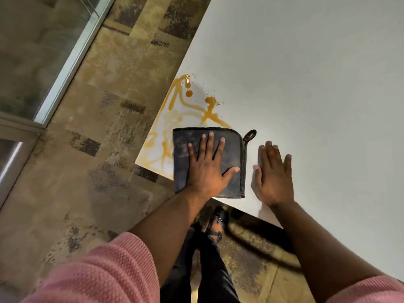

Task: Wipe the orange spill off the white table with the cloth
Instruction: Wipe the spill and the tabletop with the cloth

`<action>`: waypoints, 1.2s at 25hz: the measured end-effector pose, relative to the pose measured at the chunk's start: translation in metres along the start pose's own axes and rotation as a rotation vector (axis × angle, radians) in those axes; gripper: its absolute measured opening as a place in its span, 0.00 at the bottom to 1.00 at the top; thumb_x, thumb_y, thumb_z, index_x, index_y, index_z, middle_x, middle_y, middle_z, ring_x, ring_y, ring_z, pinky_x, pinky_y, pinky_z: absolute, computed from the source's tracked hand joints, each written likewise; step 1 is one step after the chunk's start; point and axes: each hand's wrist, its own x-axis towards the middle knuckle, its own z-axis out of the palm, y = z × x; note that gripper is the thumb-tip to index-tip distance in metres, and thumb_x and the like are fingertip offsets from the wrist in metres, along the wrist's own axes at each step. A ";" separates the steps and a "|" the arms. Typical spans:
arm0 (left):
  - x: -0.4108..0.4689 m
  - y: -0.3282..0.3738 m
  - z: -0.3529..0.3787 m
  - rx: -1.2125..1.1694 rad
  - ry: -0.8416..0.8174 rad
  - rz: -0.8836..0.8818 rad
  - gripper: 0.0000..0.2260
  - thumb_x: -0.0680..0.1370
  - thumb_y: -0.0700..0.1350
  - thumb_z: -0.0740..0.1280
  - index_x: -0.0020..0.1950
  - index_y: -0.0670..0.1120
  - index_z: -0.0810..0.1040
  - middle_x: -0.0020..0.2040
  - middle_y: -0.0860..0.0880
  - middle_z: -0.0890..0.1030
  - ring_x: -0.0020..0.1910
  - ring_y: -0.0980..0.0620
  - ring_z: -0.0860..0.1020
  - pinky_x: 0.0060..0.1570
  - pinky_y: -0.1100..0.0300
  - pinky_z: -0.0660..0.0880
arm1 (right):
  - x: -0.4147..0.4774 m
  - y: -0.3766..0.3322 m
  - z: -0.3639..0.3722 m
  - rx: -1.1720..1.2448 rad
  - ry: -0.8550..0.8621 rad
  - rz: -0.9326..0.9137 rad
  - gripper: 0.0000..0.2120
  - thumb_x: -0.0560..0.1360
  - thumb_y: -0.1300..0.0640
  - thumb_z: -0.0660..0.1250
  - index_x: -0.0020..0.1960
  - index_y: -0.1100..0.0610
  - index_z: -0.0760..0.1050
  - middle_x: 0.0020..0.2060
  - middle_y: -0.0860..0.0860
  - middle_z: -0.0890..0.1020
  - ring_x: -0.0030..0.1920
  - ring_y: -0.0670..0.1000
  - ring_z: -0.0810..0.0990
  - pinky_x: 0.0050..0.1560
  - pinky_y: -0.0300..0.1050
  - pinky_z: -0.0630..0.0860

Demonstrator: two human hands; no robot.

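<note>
A folded dark grey cloth [185, 149] with a hanging loop lies flat on the white table [306, 73], near its front left corner. My left hand [208, 165] presses flat on the cloth with fingers spread. My right hand [274, 171] rests flat on the bare table just right of the cloth, holding nothing. The orange spill [175, 99] spreads in streaks and drops beyond and left of the cloth, along the table's left edge, with faint smears [157, 149] beside the cloth's left side.
The table's left edge and front edge meet close to the cloth. Patterned brown carpet [98, 138] covers the floor to the left and below. A glass partition with a metal frame [65, 62] stands at far left. My legs and a dark shoe [216, 224] show under the table edge.
</note>
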 end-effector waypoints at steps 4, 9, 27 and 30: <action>0.011 0.003 0.012 0.004 0.063 -0.001 0.42 0.78 0.74 0.51 0.85 0.53 0.47 0.86 0.44 0.45 0.85 0.41 0.42 0.78 0.29 0.42 | 0.005 0.001 0.011 -0.062 -0.027 0.010 0.31 0.85 0.45 0.47 0.85 0.57 0.51 0.85 0.57 0.52 0.85 0.57 0.48 0.82 0.68 0.43; 0.063 0.011 -0.001 -0.032 0.131 -0.050 0.40 0.79 0.73 0.52 0.85 0.54 0.50 0.86 0.43 0.49 0.85 0.41 0.46 0.78 0.29 0.45 | 0.007 0.001 0.011 -0.094 -0.030 -0.011 0.33 0.85 0.44 0.48 0.86 0.55 0.45 0.86 0.55 0.46 0.85 0.55 0.43 0.82 0.68 0.42; 0.074 0.010 0.008 0.019 0.239 -0.209 0.39 0.78 0.73 0.51 0.85 0.56 0.51 0.86 0.45 0.52 0.85 0.42 0.49 0.77 0.29 0.50 | 0.074 -0.006 -0.009 -0.079 -0.084 -0.051 0.32 0.86 0.45 0.44 0.85 0.60 0.46 0.85 0.57 0.48 0.85 0.57 0.45 0.82 0.67 0.42; 0.115 0.000 0.000 -0.005 0.284 -0.235 0.39 0.78 0.74 0.49 0.84 0.56 0.52 0.85 0.45 0.53 0.84 0.42 0.50 0.77 0.28 0.51 | 0.091 -0.004 -0.006 -0.074 -0.044 -0.047 0.33 0.85 0.45 0.45 0.85 0.59 0.47 0.86 0.56 0.48 0.85 0.56 0.46 0.82 0.67 0.43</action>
